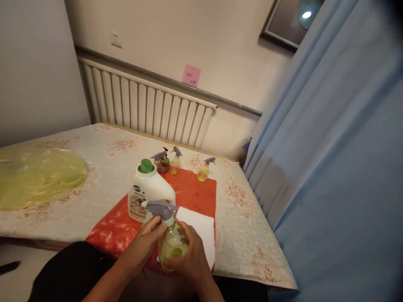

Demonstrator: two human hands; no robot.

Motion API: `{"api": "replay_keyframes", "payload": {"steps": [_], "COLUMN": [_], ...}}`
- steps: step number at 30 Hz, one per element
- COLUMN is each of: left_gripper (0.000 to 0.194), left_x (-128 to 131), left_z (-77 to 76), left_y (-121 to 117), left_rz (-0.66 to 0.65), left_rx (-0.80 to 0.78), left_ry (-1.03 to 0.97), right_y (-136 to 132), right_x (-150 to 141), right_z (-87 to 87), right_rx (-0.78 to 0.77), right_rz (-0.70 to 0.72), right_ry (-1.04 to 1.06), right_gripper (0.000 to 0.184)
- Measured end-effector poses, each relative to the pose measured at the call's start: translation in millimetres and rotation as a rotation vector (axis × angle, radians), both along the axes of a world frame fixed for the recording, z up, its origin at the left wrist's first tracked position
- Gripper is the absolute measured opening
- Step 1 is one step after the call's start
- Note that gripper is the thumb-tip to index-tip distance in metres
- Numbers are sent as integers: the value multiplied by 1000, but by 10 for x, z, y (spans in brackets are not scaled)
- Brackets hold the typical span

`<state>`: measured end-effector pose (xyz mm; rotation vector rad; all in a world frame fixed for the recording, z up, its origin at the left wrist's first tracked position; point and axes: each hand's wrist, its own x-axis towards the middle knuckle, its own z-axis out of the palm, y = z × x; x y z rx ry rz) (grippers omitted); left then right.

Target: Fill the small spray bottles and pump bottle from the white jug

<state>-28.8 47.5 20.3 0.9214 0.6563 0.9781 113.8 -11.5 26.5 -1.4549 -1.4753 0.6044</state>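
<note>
A clear spray bottle [174, 242] with a grey trigger head and some yellow-green liquid is held in front of me, tilted a little. My right hand [194, 251] wraps around its body from the right. On the other side, my left hand [147, 239] grips it near the neck, with the fingers close under the trigger head. Just behind stands a large white jug [151, 188] with a green cap or cup in its mouth; the sprayer partly covers its label. Beneath them lies a red plastic sheet [197, 193], and a white cloth or pad [201, 235] rests on it.
Behind the jug are a spray bottle with yellow liquid [203, 172], a pale spray bottle [175, 164] and darker bottles [162, 163]. A yellow translucent round thing [37, 176] lies left on the flowered cover [239, 226]. A blue curtain [327, 138] hangs right; a radiator [145, 100] lines the wall.
</note>
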Motion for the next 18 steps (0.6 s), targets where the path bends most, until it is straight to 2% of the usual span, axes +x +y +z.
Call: {"api": "replay_keyframes", "payload": {"steps": [6,12,18], "left_gripper": [38,39,23], "left_x": [-34,-85,-106], "left_z": [-60,-3,28], "left_y": [-9,37,41], "left_rz": [19,0,-2], "left_rx": [76,162,161], "left_ry": [110,251,324], "right_y": [-8,-21,-6], "right_x": [10,30,62], "right_z": [-74,-110,-270], "right_rx": [2,-12,-80], "right_rz": [15,10,-5], "right_ry": [23,26,68], "right_gripper": [71,74,92]}}
